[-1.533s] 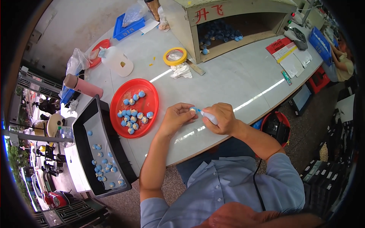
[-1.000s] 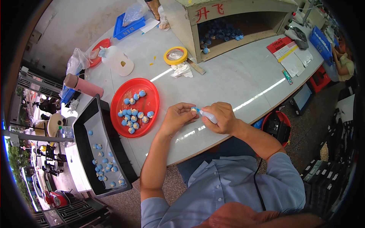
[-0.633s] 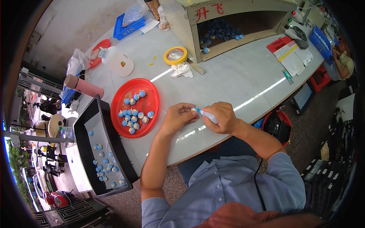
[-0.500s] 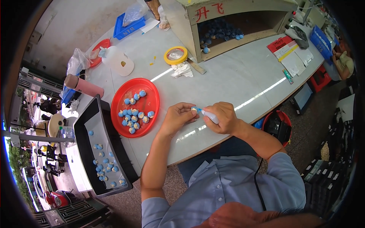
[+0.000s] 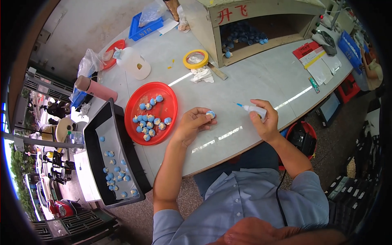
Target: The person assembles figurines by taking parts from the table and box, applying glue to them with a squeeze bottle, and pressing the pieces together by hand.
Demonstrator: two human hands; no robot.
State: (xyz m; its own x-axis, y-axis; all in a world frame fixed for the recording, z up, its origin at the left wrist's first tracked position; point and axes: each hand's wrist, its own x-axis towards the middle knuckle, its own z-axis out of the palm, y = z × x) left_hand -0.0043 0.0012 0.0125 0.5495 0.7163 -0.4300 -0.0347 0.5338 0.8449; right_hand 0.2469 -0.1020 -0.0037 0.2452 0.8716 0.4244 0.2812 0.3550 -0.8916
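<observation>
Between the thumb and fingers of my left hand [image 5: 192, 125] is a small blue-and-cream ball [image 5: 210, 114], held just above the table. My right hand [image 5: 266, 122] grips a small white squeeze bottle [image 5: 256, 110] with a thin blue-tipped nozzle. That nozzle points left toward the ball, with a gap between them. Left of my left hand sits a round red tray [image 5: 168, 132] carrying several similar balls [image 5: 145, 118]. Further left, a black rectangular tray [image 5: 139, 173] contains more of these balls [image 5: 121, 178].
A roll of yellow tape [image 5: 196, 59] lies beside crumpled white tissue [image 5: 202, 74]. Behind it stands an open-fronted box [image 5: 204, 30] with many dark blue pieces inside. A pink bottle [image 5: 100, 90], a white jug [image 5: 132, 63] and a blue bin [image 5: 145, 27] stand at the far left.
My right hand has moved right with the squeeze bottle, drawing its nozzle away from the ball. My left hand still holds the ball, its blue side now more visible.
</observation>
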